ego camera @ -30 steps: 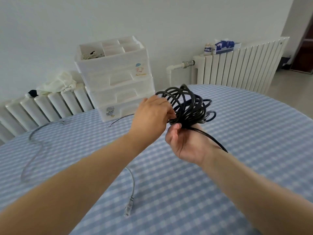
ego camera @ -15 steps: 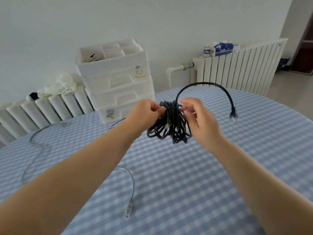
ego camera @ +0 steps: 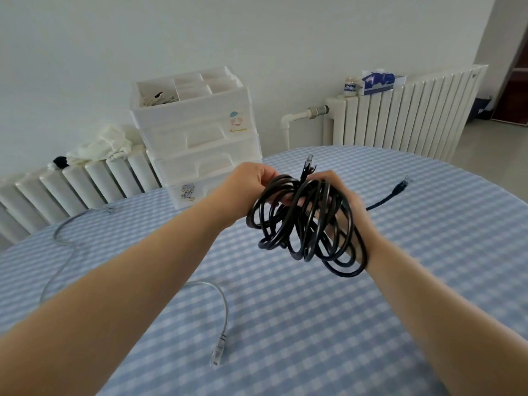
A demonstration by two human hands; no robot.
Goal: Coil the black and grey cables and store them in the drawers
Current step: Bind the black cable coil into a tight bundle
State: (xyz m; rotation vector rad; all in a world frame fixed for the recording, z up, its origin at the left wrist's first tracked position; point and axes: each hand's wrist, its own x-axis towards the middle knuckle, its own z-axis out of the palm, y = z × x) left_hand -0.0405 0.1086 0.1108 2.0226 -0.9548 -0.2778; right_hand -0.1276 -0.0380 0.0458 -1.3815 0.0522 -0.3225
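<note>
The black cable (ego camera: 308, 224) hangs as a loose bundle of loops above the table, held between both hands. My left hand (ego camera: 248, 187) pinches the top of the loops from the left. My right hand (ego camera: 347, 207) sits inside the loops, which circle its palm and wrist. One plug sticks up between the hands, and the other end trails right to a plug (ego camera: 401, 186) above the cloth. The grey cable (ego camera: 220, 307) lies uncoiled on the table under my left arm. The white drawer unit (ego camera: 200, 144) stands at the table's far edge, drawers closed.
The round table (ego camera: 314, 324) has a blue checked cloth. White radiators (ego camera: 405, 115) run along the wall behind it, with a tissue box (ego camera: 377, 82) on the right one and a white cloth (ego camera: 103, 144) on the left one. The unit's top tray holds small items.
The bundle has spread into wider loops that now circle my right hand. The free end that arched above the hands has dropped out to the right.
</note>
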